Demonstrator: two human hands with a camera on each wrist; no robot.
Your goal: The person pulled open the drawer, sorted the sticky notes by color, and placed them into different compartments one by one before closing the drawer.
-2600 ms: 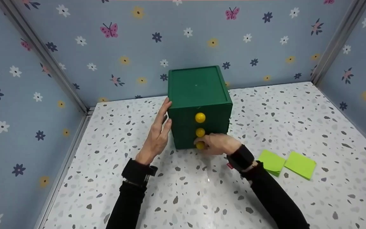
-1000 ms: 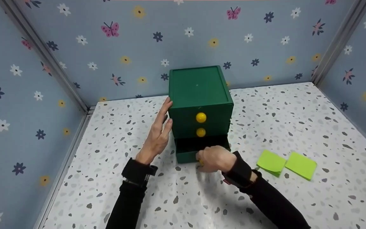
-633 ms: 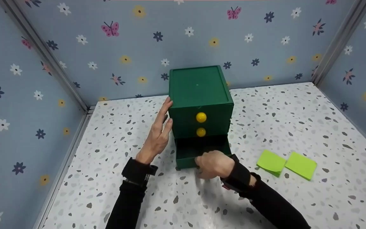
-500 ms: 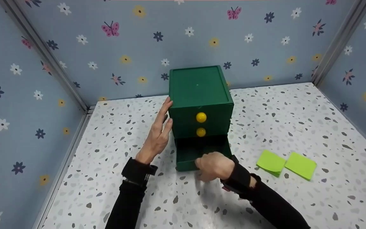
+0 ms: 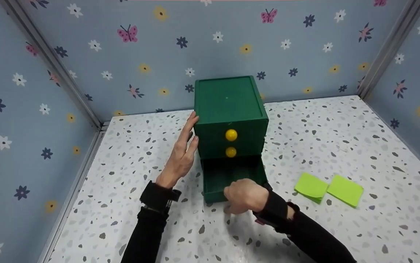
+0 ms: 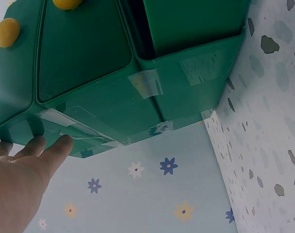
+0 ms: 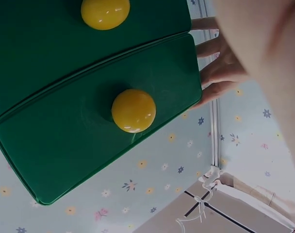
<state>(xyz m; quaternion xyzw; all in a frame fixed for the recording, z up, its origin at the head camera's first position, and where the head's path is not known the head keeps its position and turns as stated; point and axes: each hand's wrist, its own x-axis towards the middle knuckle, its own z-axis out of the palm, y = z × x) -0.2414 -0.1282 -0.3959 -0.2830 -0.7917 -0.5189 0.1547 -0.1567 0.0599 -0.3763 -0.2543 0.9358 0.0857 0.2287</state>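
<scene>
A green drawer cabinet [image 5: 228, 98] stands near the back wall, with two closed upper drawers bearing a yellow upper knob [image 5: 231, 134] and a yellow middle knob [image 5: 231, 152]. Its bottom drawer [image 5: 215, 197] is pulled out; the part of its inside that shows holds nothing. My right hand [image 5: 246, 195], fingers curled, grips the bottom drawer's knob, which the hand hides. My left hand [image 5: 179, 159] rests with straight fingers against the cabinet's left side. In the left wrist view its fingertips [image 6: 62, 145] touch that side, where clear tape [image 6: 145, 83] is stuck.
Two lime-green sticky-note pads [image 5: 311, 187] lie on the speckled white table [image 5: 129, 219], right of my right wrist. A small red tag [image 5: 259, 221] shows below that wrist. Flowered wall panels [image 5: 224, 40] enclose the back and sides.
The bottom drawer was closed at first; my right hand has drawn it out toward me, further in each frame. My left hand has stayed on the cabinet's side.
</scene>
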